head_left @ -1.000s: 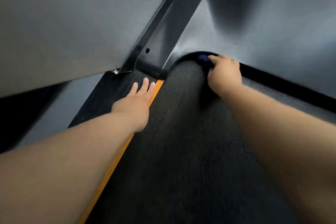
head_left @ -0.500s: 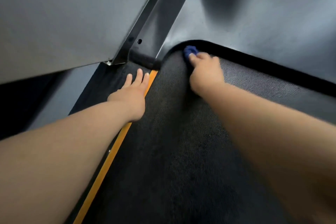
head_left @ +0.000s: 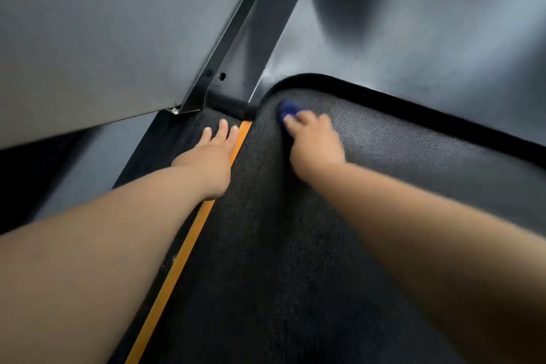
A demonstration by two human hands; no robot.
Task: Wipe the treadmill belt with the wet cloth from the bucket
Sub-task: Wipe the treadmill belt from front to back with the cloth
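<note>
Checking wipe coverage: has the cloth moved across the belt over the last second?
Yes. The right hand has slid the cloth left across the belt, closer to the orange stripe and the post foot.

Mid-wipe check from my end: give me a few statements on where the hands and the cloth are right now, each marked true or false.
1. The right hand holds a blue cloth against the belt. True.
2. The blue cloth lies on the orange stripe. False: it is on the belt, to the right of the stripe and apart from it, near the belt's far curved corner.
3. The left hand rests flat on the side rail with its fingers straight. True.
4. The left hand grips a second cloth. False: it holds nothing.
</note>
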